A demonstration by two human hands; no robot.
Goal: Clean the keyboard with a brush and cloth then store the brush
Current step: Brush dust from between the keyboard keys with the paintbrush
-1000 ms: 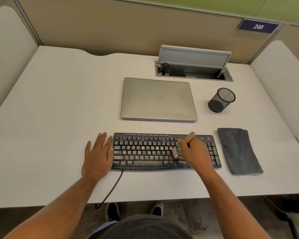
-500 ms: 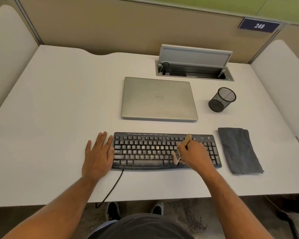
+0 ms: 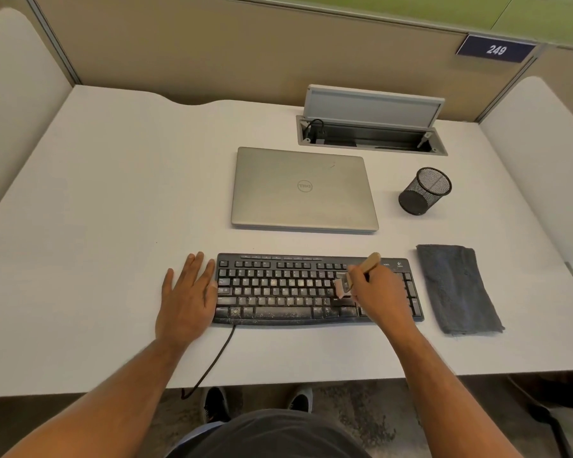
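A dusty black keyboard (image 3: 278, 290) lies near the front of the white desk (image 3: 96, 209). My right hand (image 3: 375, 294) grips a small wooden-handled brush (image 3: 369, 262), its bristles down on the keys at the keyboard's right-centre. My left hand (image 3: 187, 300) lies flat on the desk with straight fingers, pressing against the keyboard's left end. A folded dark grey cloth (image 3: 456, 289) lies on the desk just right of the keyboard. A black mesh pen cup (image 3: 425, 190) stands behind the cloth, tilted in view.
A closed silver laptop (image 3: 303, 190) lies behind the keyboard. An open cable hatch (image 3: 372, 127) is set into the desk's far side. The keyboard cable (image 3: 212, 361) runs off the front edge. Partition walls stand behind and at both sides.
The brush in my right hand has shifted a little over the right-centre keys, first toward me, then back up. My left hand has not moved.
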